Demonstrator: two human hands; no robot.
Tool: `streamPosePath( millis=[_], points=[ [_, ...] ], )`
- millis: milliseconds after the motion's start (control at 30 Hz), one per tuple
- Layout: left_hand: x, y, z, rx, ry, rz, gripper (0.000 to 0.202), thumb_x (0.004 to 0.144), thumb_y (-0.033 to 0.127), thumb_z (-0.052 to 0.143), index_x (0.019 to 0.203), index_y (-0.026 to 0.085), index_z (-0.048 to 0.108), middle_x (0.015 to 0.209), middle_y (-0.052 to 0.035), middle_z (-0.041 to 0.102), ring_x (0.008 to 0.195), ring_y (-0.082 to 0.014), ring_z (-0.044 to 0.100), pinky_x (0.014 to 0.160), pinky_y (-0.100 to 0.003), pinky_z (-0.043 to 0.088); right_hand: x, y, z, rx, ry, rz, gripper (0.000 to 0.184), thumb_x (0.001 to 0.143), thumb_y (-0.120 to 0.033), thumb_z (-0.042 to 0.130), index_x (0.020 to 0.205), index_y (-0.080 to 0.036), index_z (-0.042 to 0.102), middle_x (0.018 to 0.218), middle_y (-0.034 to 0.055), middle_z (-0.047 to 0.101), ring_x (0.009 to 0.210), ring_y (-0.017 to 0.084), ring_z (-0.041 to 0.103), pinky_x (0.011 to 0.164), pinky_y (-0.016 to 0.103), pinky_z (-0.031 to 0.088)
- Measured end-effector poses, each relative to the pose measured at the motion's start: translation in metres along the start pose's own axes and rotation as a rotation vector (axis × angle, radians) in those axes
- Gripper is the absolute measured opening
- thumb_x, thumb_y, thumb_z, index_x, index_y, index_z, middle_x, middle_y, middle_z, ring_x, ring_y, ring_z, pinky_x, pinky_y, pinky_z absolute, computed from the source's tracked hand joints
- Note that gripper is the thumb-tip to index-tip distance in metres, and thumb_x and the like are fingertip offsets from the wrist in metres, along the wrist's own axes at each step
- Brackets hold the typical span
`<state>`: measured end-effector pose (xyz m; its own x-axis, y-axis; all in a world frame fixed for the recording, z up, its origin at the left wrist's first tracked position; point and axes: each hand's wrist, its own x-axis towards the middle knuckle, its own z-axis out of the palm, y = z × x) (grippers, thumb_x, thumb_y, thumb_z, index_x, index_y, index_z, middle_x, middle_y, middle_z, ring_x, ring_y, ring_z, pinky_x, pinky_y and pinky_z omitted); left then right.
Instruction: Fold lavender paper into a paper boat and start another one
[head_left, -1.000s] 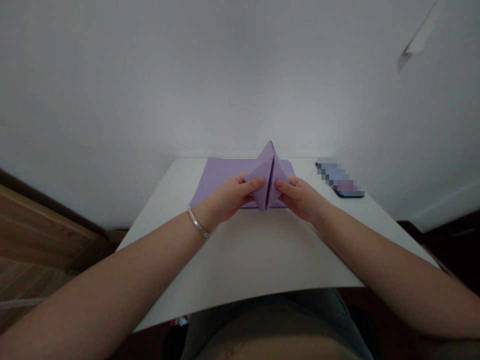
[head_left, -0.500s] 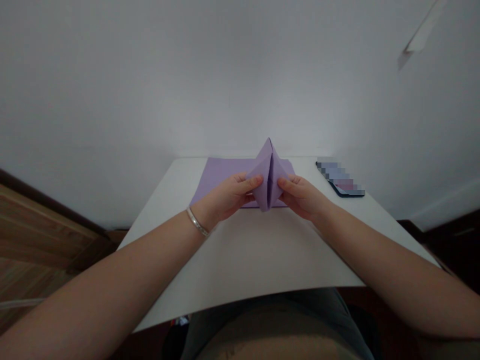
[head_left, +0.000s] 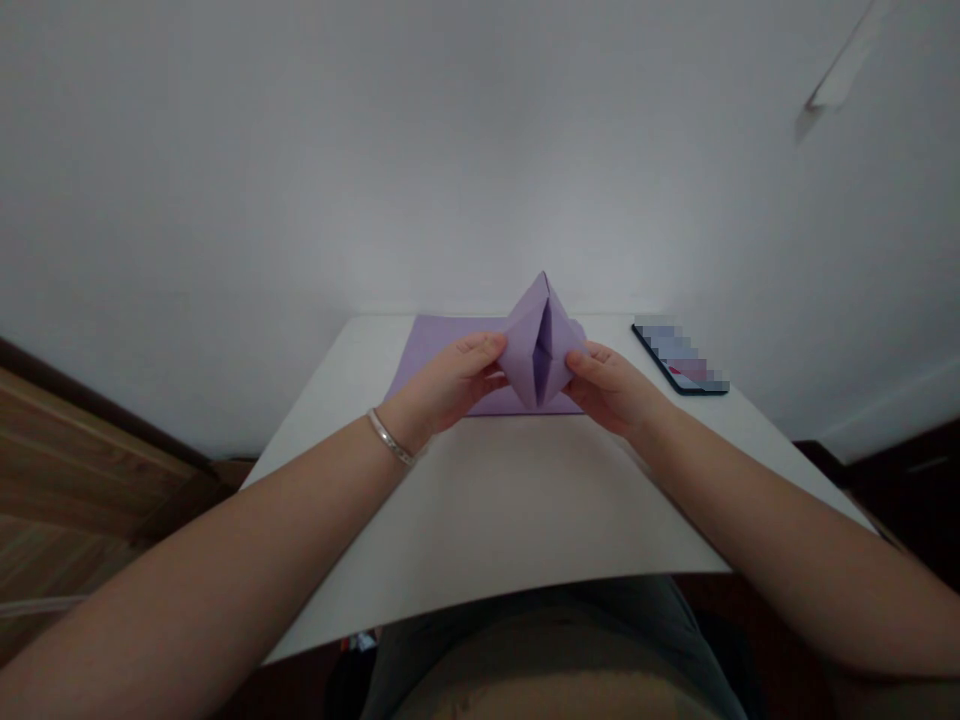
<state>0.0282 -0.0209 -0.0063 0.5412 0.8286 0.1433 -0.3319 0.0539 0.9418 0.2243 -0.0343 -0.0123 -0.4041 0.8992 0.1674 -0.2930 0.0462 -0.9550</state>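
A folded lilac paper piece (head_left: 538, 340), pointed at top and bottom with a slit down its middle, is held up above the white table (head_left: 495, 500). My left hand (head_left: 454, 380) pinches its left flap, thumb on the near face. My right hand (head_left: 611, 385) pinches the right flap in the same way. The slit gapes between the two flaps. A silver bangle (head_left: 390, 440) sits on my left wrist.
A flat lilac sheet (head_left: 439, 350) lies on the table under and behind my hands. A dark phone (head_left: 679, 360) rests at the table's far right. A white wall stands right behind the table. Wooden floor shows at the left.
The paper piece has risen a little and its two flaps have been pulled apart, so the middle slit is wider. Both hands moved slightly up and outward.
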Motion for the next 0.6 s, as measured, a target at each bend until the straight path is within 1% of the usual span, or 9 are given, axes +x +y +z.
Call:
streamPosePath(
  millis=[100,167,233,267,333,367,467,533,600],
  points=[
    [0.001,0.0,-0.003,0.076,0.022,0.005,0.035,0.078,0.051,0.066,0.087,0.017,0.067,0.089,-0.0032,0.066,0.086,-0.0148,0.059,0.08,-0.027,0.046,0.0,-0.001,-0.007,-0.073,0.008,-0.045,0.033,0.068,-0.05,0.075,0.088,-0.025,0.072,0.088,0.0019,0.073,0.083,0.019,0.066,0.083,0.038,0.05],
    [0.002,0.001,-0.006,0.154,0.097,0.028,0.033,0.079,0.05,0.065,0.086,0.018,0.065,0.091,-0.0027,0.066,0.087,-0.0144,0.059,0.08,-0.027,0.046,0.001,-0.003,-0.014,-0.223,0.035,-0.129,0.029,0.072,-0.049,0.072,0.089,-0.026,0.072,0.09,0.0019,0.073,0.084,0.02,0.065,0.083,0.039,0.049],
    [0.003,0.001,-0.01,0.255,0.204,0.067,0.026,0.077,0.042,0.066,0.089,0.018,0.065,0.091,-0.0013,0.065,0.085,-0.0125,0.058,0.078,-0.025,0.045,0.002,-0.005,-0.022,-0.507,0.09,-0.28,0.022,0.076,-0.044,0.069,0.088,-0.026,0.072,0.093,0.0027,0.073,0.089,0.021,0.064,0.085,0.04,0.047],
    [0.004,0.001,-0.012,0.32,0.259,0.08,0.023,0.076,0.036,0.066,0.091,0.019,0.065,0.091,-0.0008,0.065,0.082,-0.0117,0.057,0.077,-0.024,0.044,0.003,-0.006,-0.026,-0.705,0.104,-0.365,0.018,0.077,-0.04,0.069,0.086,-0.025,0.073,0.094,0.0037,0.072,0.092,0.022,0.063,0.087,0.041,0.045],
    [0.005,0.001,-0.015,0.448,0.358,0.088,0.024,0.075,0.028,0.064,0.098,0.02,0.066,0.096,-0.0011,0.065,0.081,-0.0111,0.057,0.076,-0.024,0.044,0.004,-0.008,-0.033,-1.095,0.127,-0.515,0.014,0.08,-0.035,0.066,0.083,-0.023,0.073,0.088,0.0057,0.072,0.091,0.023,0.061,0.088,0.041,0.043],
    [0.005,0.001,-0.016,0.494,0.391,0.088,0.027,0.076,0.027,0.061,0.102,0.02,0.065,0.1,-0.0017,0.065,0.083,-0.0114,0.057,0.076,-0.024,0.045,0.004,-0.008,-0.036,-1.263,0.131,-0.562,0.014,0.081,-0.033,0.065,0.081,-0.022,0.073,0.086,0.0068,0.072,0.09,0.023,0.06,0.087,0.041,0.042],
    [0.006,-0.001,-0.017,0.539,0.441,0.087,0.03,0.082,0.029,0.055,0.11,0.021,0.063,0.112,-0.0037,0.062,0.088,-0.0131,0.058,0.077,-0.027,0.047,0.004,-0.008,-0.036,-1.629,0.128,-0.627,0.016,0.085,-0.03,0.06,0.081,-0.02,0.072,0.087,0.0074,0.071,0.09,0.023,0.057,0.088,0.041,0.039],
    [0.008,-0.003,-0.017,0.553,0.456,0.094,0.032,0.082,0.028,0.053,0.112,0.019,0.061,0.113,-0.005,0.062,0.089,-0.014,0.059,0.076,-0.027,0.047,0.003,-0.007,-0.03,-1.776,0.111,-0.637,0.016,0.086,-0.029,0.059,0.082,-0.021,0.071,0.087,0.006,0.071,0.091,0.023,0.055,0.09,0.041,0.037],
    [0.009,-0.005,-0.017,0.589,0.483,0.12,0.037,0.08,0.024,0.054,0.115,0.018,0.058,0.114,-0.0063,0.061,0.09,-0.0145,0.058,0.076,-0.027,0.047,0.004,-0.005,-0.024,-1.876,0.076,-0.632,0.014,0.086,-0.029,0.059,0.082,-0.022,0.071,0.085,0.005,0.07,0.089,0.023,0.052,0.093,0.041,0.034]
  ],
)
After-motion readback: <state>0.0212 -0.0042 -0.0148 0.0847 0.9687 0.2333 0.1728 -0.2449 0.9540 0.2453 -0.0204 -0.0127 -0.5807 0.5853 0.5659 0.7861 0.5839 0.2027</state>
